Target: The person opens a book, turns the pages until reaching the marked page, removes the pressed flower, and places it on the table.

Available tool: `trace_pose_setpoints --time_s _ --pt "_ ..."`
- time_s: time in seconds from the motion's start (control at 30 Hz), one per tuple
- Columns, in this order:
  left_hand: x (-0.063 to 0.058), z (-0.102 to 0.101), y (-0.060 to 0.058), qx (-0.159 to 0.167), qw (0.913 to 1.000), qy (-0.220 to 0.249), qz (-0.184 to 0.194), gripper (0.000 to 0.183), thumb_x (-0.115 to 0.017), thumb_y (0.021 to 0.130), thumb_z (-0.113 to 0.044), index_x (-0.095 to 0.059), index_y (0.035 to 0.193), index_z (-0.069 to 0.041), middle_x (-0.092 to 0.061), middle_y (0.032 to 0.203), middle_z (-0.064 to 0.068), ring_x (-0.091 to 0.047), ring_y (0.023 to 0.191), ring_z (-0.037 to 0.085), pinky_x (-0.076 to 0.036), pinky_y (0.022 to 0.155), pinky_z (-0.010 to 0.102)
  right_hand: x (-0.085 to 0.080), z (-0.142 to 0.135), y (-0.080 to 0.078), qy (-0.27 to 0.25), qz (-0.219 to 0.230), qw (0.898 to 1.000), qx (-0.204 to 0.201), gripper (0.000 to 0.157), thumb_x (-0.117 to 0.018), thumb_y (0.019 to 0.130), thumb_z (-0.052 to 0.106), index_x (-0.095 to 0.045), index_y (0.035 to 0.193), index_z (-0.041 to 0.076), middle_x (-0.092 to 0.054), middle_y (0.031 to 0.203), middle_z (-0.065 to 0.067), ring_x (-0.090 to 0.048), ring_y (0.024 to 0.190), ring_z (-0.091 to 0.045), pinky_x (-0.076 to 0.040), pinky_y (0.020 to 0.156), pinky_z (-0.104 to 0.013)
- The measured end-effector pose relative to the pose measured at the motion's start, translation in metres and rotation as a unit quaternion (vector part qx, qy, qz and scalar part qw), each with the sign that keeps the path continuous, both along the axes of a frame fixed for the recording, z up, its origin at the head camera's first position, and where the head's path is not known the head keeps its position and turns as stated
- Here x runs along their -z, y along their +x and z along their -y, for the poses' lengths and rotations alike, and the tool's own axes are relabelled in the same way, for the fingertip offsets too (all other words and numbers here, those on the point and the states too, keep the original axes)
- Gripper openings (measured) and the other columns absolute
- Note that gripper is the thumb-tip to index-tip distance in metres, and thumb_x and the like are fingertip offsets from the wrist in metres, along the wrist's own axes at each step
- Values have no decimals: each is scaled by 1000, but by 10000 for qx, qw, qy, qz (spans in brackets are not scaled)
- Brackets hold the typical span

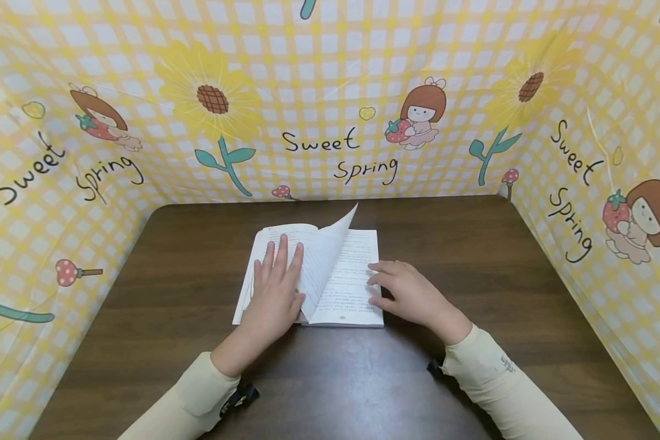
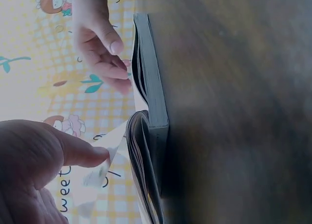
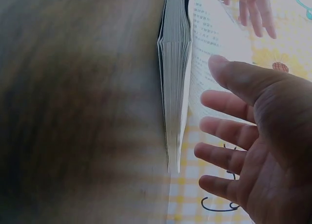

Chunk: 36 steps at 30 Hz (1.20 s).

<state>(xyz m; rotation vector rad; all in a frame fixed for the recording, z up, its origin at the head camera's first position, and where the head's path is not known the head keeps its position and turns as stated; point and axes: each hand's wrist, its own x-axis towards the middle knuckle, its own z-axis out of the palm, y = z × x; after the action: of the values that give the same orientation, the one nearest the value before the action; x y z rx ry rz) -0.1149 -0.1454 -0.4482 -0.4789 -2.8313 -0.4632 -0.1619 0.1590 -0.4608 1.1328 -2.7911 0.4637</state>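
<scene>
An open book [image 1: 357, 287] with printed text lies on the table, and one of its leaves [image 1: 330, 256] stands up at a slant near the spine, its top corner pointing up and right. Over the left-hand pages spreads my left hand [image 1: 275, 287], fingers extended, thumb beside the raised leaf. At the book's right edge is my right hand [image 1: 409, 293], fingers apart and slightly bent, with nothing held between them. In the right wrist view the thick page block [image 3: 175, 87] shows edge-on beside the right hand's spread fingers [image 3: 229, 131].
A dark brown wooden table [image 1: 187, 256] carries the book. Yellow checked cloth [image 1: 319, 79] with flower and cartoon prints hangs along the back and both sides. Dark straps [image 1: 239, 400] show at the cuffs of the pale sleeves [image 1: 192, 397].
</scene>
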Motion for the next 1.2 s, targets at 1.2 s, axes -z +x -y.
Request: trace_pose_setpoints --time_s 1.2 --pt "6 10 -1 250 9747 -325 2199 57 -51 100 -13 -46 156 -17 -26 169 11 -22 154 44 -19 108 83 -1 -2 5 653 1086 9891 -750 69 -82 82 52 -64 139 17 -44 161 -6 -36 151 -28 -23 122 -59"
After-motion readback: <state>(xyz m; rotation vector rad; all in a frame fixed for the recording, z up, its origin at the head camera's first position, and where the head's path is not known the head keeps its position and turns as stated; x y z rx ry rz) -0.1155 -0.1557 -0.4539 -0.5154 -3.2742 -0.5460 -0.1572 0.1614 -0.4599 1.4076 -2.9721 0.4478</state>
